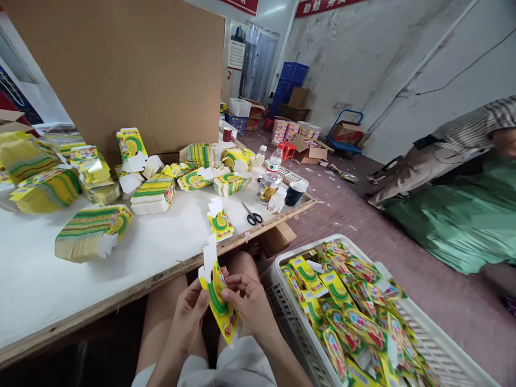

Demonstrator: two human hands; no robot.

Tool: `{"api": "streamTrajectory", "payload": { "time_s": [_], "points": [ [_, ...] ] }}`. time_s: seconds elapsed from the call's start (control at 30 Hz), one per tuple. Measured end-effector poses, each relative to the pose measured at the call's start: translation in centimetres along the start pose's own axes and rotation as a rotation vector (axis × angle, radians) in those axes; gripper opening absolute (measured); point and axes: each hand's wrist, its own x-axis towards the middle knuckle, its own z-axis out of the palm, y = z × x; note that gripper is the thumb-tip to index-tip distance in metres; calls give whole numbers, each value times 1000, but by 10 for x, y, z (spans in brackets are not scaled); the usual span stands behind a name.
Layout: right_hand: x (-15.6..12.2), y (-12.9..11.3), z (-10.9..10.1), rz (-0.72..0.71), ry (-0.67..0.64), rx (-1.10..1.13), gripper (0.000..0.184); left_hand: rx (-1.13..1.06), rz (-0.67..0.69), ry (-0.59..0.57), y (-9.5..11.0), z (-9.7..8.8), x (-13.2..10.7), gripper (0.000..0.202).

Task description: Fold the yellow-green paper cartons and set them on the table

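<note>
Near the front edge of our white worktop (185,220), our left fingers (200,302) and right fingers (241,280) pinch one yellow-and-green printed cardboard carton (219,305).

The carton (218,299) is yellow with green curves, the basket (290,314) plain white

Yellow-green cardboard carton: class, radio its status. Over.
Left hand, right hand: both gripping yellow-green cardboard carton. White flaps sticking out, far end. Nothing seen blocking; black-handled scissors apart, on white tabletop.
</note>
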Motion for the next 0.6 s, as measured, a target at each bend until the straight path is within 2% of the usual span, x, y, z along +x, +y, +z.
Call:
{"api": "streamTrajectory", "payload": {
  "time_s": [0.23,0.37,0.43,0.53,0.6],
  "points": [
    [-5,-10,-4,-35,34,-152,30,2,4,-26,-3,3,-1,40],
    [-5,-9,-5,-26,23,-180,26,-22,-13,-43,-3,3,0,40],
    [-6,-8,-5,-30,26,-261,21,-57,-27,-59,-1,4,-1,37],
    [-9,-12,-5,-199,118,-512,17,-119,-76,-41,3,7,-2,35],
    [-11,-19,-6,-394,140,-672,28,-153,-145,-12,7,10,-4,36]
  ]
}}
